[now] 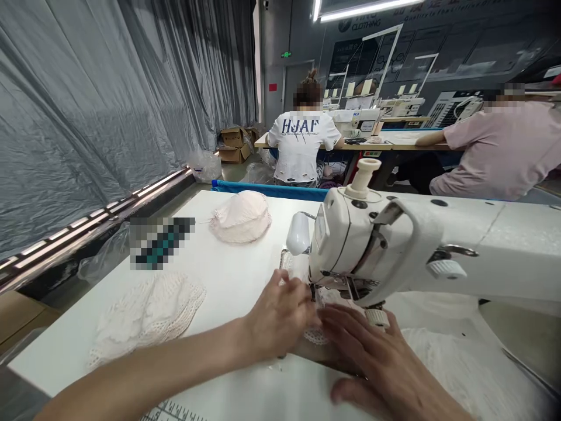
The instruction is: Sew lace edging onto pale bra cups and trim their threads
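Observation:
A white sewing machine point(438, 240) reaches in from the right, its needle area low over the table. Under it lies a pale lace piece point(316, 336), partly covered by both hands. My left hand point(280, 318) is closed beside the needle area, its curled fingers gripping the lace piece at its left side. Flat on the same piece, to the right of the needle, rests my right hand point(372, 351), fingers stretched out and thumb apart. The fingertips of both hands and the needle tip are hard to make out.
A stack of white lace pieces point(149, 318) lies on the left of the white table point(236, 275). Behind it sits a pale pink cup-shaped piece point(242, 216). White fabric point(460, 362) lies under the machine arm. Two co-workers sit at machines farther back.

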The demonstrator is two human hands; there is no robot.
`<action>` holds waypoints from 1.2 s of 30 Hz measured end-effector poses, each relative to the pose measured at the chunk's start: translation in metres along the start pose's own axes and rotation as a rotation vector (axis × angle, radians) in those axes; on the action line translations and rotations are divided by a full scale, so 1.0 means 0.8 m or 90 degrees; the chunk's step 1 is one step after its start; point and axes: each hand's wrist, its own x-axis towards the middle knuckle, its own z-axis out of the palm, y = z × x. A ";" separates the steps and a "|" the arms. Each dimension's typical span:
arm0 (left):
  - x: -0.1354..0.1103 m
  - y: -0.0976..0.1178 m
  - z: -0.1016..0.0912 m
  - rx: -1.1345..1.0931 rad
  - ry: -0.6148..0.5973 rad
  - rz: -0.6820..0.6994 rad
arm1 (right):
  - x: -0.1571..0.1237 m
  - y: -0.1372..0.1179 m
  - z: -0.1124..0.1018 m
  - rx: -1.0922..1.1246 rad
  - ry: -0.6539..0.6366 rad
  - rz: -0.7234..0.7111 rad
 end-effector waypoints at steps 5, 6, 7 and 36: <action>-0.023 0.028 -0.007 0.001 0.026 0.036 | 0.012 -0.019 0.006 0.083 0.130 0.083; -0.023 0.028 -0.005 0.021 0.030 0.035 | 0.015 -0.020 0.006 0.086 0.116 0.087; -0.023 0.026 -0.003 0.038 0.035 0.032 | 0.017 -0.020 0.005 0.081 0.095 0.088; -0.029 0.021 0.012 0.053 0.196 0.007 | -0.002 -0.017 0.018 0.038 0.146 0.062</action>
